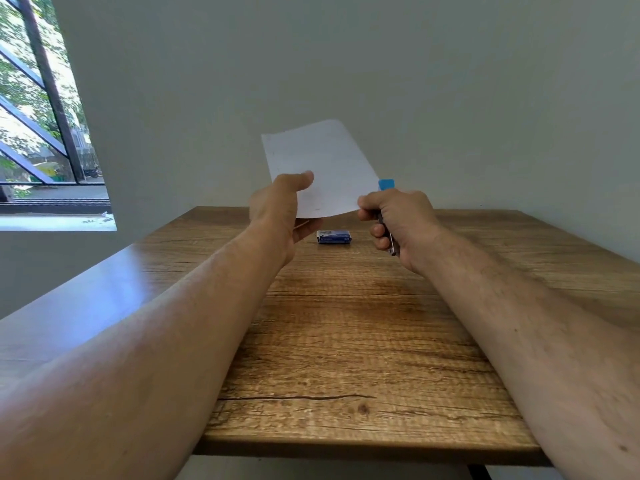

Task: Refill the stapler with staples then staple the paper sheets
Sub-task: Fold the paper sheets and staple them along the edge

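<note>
White paper sheets (pixel 323 168) are held up in the air above the table's far half, tilted back. My left hand (pixel 280 216) pinches their lower left part, thumb on top. My right hand (pixel 398 221) is closed around a stapler (pixel 386 185), whose blue top end sticks out above the fist and whose dark metal end shows below it. The stapler's blue end touches the sheets' lower right corner. A small blue staple box (pixel 334 236) lies flat on the wooden table (pixel 346 334) below the sheets, between my hands.
The table stands against a plain wall. A window (pixel 41 109) with dark bars is at the left. The table's front edge (pixel 346 445) is near me.
</note>
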